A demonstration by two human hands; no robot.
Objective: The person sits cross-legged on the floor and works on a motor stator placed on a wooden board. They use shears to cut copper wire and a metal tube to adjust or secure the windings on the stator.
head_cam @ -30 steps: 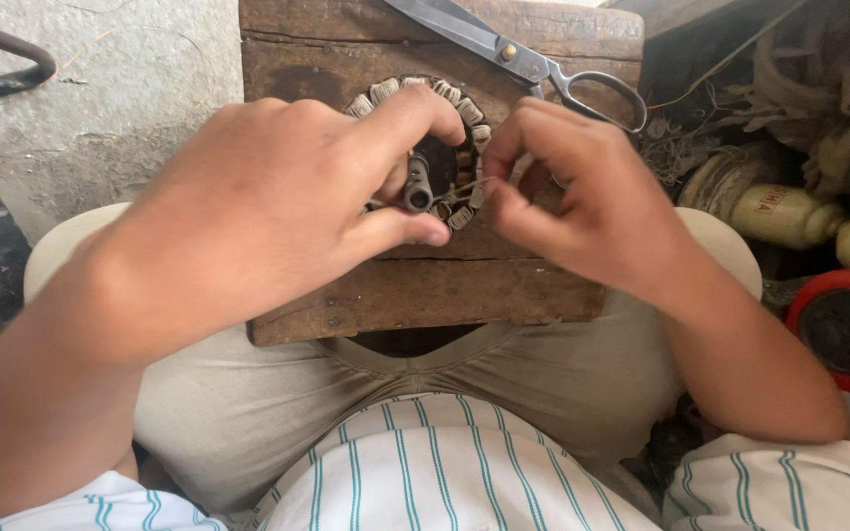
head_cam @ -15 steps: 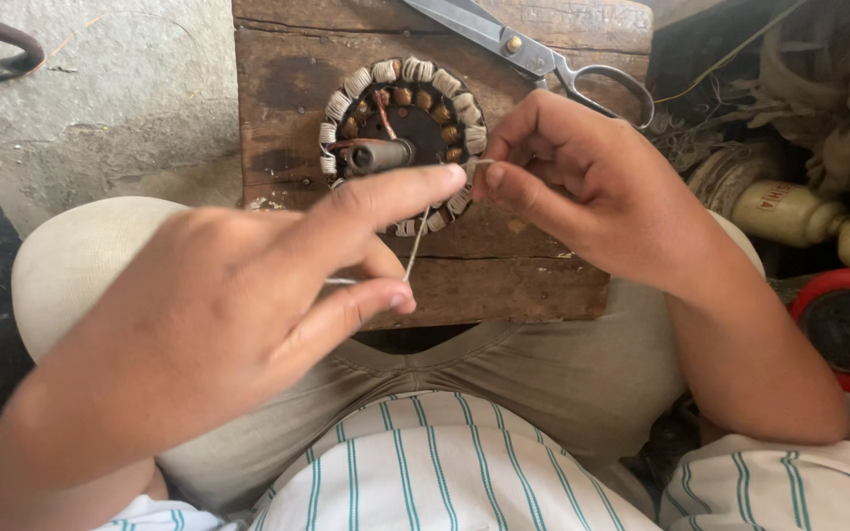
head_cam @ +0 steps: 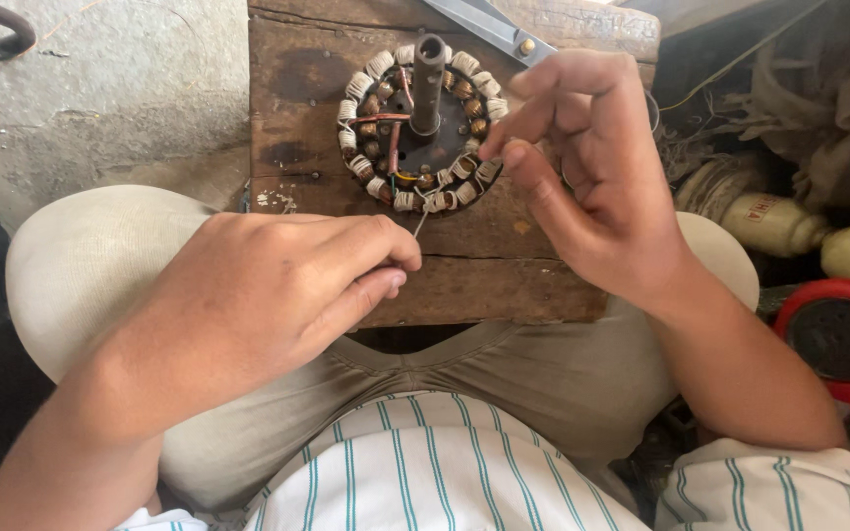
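A round motor stator (head_cam: 415, 133) with copper coils, white wrappings and a dark centre shaft lies on a worn wooden block (head_cam: 464, 265) between my knees. My left hand (head_cam: 277, 295) sits in front of the stator, thumb and fingers pinched on a thin wire (head_cam: 419, 225) that runs up to the stator's near edge. My right hand (head_cam: 592, 177) hovers at the stator's right side, fingers apart, a fingertip touching the coil ring and holding nothing.
Scissors (head_cam: 489, 28) lie at the block's far edge. Right of my knee stand pale bottles (head_cam: 789, 224) and a red round container (head_cam: 843, 339), with cloth and tangled wire behind. Grey concrete floor (head_cam: 100, 98) spreads to the left.
Both hands covered the stator a second ago. My left hand has drawn back toward me, pulling the thin wire out. My right hand has opened and shifted to the stator's right edge.
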